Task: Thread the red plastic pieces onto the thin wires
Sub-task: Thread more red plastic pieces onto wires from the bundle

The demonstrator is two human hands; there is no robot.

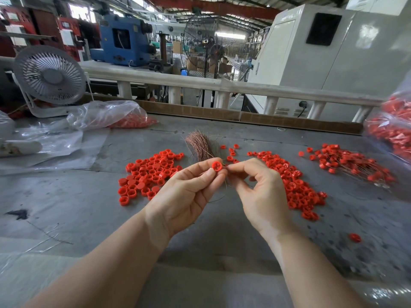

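My left hand (189, 192) pinches one red plastic piece (217, 166) between thumb and fingertips, its cross-shaped face toward me. My right hand (260, 192) pinches a thin wire (225, 185) right beside that piece; the wire's end meets the piece's right edge and the rest trails down between my hands. A bundle of copper-coloured wires (199, 144) lies on the grey table just behind my hands. Loose red pieces lie in a pile on the left (148, 174) and a pile on the right (295, 185).
Red pieces with wires through them lie heaped at the far right (349, 163). Plastic bags of red pieces sit at the back left (124, 117) and right edge (391, 127). A small white fan (50, 77) stands at the left. One stray piece (355, 237) lies near the right.
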